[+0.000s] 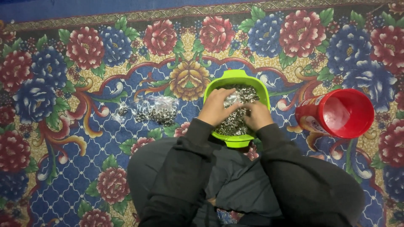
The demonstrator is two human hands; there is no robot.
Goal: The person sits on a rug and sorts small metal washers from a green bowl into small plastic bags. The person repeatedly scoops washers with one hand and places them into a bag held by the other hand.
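Your work sits in the lime-green plastic bowl (236,80), which rests on the floral carpet (63,126) just in front of your knees, near the centre of the view. It is filled with small silvery metal rings (248,93). Both your hands are down in that heap. Your left hand (215,107) lies at the 9 o'clock side of the bowl, fingers curled over a small clear plastic bag (231,99), which it seems to pinch at the top. Your right hand (256,115) is at about 5 o'clock in the bowl, fingers bent into the rings and meeting the left hand by the bag; whether it grips anything you cannot tell. Dark sleeves cover both arms to the wrists.

At 9 o'clock from the bowl, near it on the carpet, lie several filled clear bags of rings (158,110). At 3 o'clock, a little apart, a red cylindrical plastic container (336,113) lies on its side, its open mouth towards you.
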